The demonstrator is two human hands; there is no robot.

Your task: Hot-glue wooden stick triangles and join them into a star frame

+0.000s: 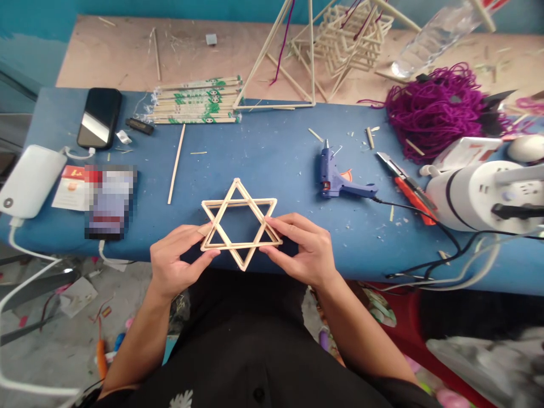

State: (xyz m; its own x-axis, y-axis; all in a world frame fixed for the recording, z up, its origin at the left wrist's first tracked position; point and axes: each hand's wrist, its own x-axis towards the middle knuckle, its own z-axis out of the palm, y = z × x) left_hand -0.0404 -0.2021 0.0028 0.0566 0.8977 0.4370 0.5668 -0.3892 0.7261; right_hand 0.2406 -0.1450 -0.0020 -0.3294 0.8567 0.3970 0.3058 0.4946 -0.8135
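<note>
A six-pointed star made of pale wooden sticks (238, 199) is held over the near edge of the blue table (272, 164). My left hand (176, 263) pinches the star's lower left point between thumb and fingers. At the lower right point my right hand (304, 249) does the same. The star's top point faces away from me and its bottom point hangs just past the table edge, above my dark-clothed lap.
A blue glue gun (340, 180) lies right of the star, its cord trailing off the edge. An orange utility knife (408, 187), purple yarn (437, 107), a white appliance (480, 195), packed chopsticks (195, 101), a phone (99, 116), a power bank (29, 180) and stick frames (352, 34) stand around.
</note>
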